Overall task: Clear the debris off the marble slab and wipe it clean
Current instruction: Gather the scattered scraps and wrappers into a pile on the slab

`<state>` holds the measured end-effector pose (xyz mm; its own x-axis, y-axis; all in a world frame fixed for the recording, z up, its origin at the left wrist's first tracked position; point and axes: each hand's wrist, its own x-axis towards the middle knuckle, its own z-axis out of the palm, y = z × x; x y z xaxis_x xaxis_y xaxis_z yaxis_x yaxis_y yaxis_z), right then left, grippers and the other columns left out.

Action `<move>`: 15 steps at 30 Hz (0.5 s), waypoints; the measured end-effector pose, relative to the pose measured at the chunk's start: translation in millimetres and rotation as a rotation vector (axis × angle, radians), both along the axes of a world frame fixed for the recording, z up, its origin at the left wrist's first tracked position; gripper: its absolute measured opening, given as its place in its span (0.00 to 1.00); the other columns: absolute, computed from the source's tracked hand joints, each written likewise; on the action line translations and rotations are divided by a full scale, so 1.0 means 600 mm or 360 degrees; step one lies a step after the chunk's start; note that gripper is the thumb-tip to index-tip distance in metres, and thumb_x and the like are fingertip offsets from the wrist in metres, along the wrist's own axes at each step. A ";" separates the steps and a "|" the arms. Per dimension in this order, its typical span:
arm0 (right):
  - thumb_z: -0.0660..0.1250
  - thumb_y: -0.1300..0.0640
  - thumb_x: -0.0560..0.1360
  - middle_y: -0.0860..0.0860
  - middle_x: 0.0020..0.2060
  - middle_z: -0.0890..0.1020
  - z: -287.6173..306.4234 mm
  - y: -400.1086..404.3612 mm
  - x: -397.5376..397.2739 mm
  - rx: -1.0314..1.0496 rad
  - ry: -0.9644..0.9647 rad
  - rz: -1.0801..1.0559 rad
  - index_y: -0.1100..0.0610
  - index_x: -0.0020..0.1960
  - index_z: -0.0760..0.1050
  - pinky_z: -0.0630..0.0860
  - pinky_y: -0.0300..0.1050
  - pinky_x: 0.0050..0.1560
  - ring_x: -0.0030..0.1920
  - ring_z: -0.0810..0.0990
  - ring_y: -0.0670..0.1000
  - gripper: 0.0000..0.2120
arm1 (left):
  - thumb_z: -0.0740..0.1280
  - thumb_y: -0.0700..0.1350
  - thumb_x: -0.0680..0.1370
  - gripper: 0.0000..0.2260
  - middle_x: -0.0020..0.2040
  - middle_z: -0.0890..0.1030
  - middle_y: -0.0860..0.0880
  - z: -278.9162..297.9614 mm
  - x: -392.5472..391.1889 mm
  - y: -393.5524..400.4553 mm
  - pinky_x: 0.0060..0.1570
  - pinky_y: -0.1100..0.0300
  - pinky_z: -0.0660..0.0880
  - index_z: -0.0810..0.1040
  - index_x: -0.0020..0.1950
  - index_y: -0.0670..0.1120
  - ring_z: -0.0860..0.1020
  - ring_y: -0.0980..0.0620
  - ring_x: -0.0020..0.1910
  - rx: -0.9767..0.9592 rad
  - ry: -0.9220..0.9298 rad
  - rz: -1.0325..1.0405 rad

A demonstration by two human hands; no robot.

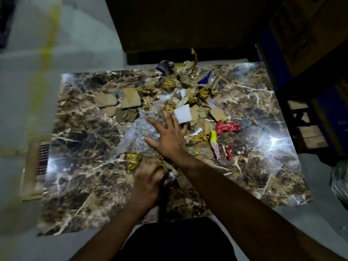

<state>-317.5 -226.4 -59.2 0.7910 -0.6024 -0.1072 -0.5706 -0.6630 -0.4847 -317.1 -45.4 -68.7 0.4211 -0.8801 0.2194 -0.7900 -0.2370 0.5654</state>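
A brown veined marble slab lies on the floor, strewn with debris across its middle. Torn cardboard pieces, crumpled gold foil, a white foam block, a red wrapper and clear bubble wrap make up the pile. My right hand reaches over the bubble wrap with its fingers spread straight. Nearer the slab's front edge, my left hand is curled around a dark thing with a bit of debris; blur hides what it is.
A floor vent sits by the slab's left edge. Dark cardboard boxes stand at the back right and a wooden crate at the right. A clear plastic bag lies at the far right. Grey floor surrounds the slab.
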 end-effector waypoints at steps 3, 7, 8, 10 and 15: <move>0.64 0.29 0.75 0.42 0.82 0.40 -0.005 -0.002 -0.006 -0.0049 -0.0007 0.0006 0.29 0.76 0.56 0.47 0.79 0.70 0.82 0.45 0.54 0.33 | 0.64 0.65 0.76 0.36 0.80 0.57 0.40 0.000 0.070 -0.033 0.75 0.39 0.54 0.63 0.77 0.44 0.57 0.40 0.79 0.0180 -0.0077 0.0520; 0.57 0.32 0.80 0.41 0.82 0.47 0.002 -0.011 -0.008 0.0130 -0.0126 -0.0032 0.32 0.76 0.61 0.45 0.77 0.72 0.81 0.47 0.51 0.26 | 0.47 0.75 0.76 0.39 0.83 0.45 0.49 -0.010 0.097 -0.083 0.76 0.36 0.51 0.44 0.82 0.58 0.46 0.47 0.82 0.0374 0.0131 0.0394; 0.53 0.33 0.81 0.40 0.82 0.50 0.002 -0.014 -0.006 0.0218 -0.0170 -0.0085 0.33 0.75 0.64 0.44 0.76 0.73 0.81 0.48 0.51 0.24 | 0.45 0.76 0.76 0.39 0.83 0.46 0.49 -0.011 0.100 -0.093 0.76 0.37 0.51 0.44 0.82 0.59 0.48 0.46 0.81 0.0369 0.0151 0.0381; 0.49 0.37 0.82 0.39 0.80 0.57 0.001 -0.019 0.000 0.0442 -0.0285 -0.0215 0.33 0.72 0.69 0.44 0.72 0.74 0.80 0.53 0.49 0.22 | 0.40 0.78 0.74 0.39 0.83 0.46 0.47 -0.009 0.098 -0.110 0.76 0.37 0.52 0.43 0.81 0.62 0.50 0.43 0.81 0.0395 0.0189 0.0418; 0.52 0.39 0.82 0.38 0.69 0.74 0.021 -0.033 -0.015 0.1406 -0.0951 -0.0577 0.43 0.74 0.68 0.65 0.56 0.74 0.71 0.71 0.43 0.23 | 0.46 0.77 0.74 0.36 0.82 0.38 0.48 0.003 0.085 -0.148 0.75 0.34 0.53 0.46 0.80 0.67 0.47 0.40 0.81 0.0485 0.0017 0.0398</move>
<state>-326.3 -245.9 -46.5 0.6521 -0.7075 -0.2723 -0.1786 0.2056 -0.9622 -265.9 -134.5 -66.7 0.6315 -0.7743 -0.0415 -0.6811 -0.5795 0.4475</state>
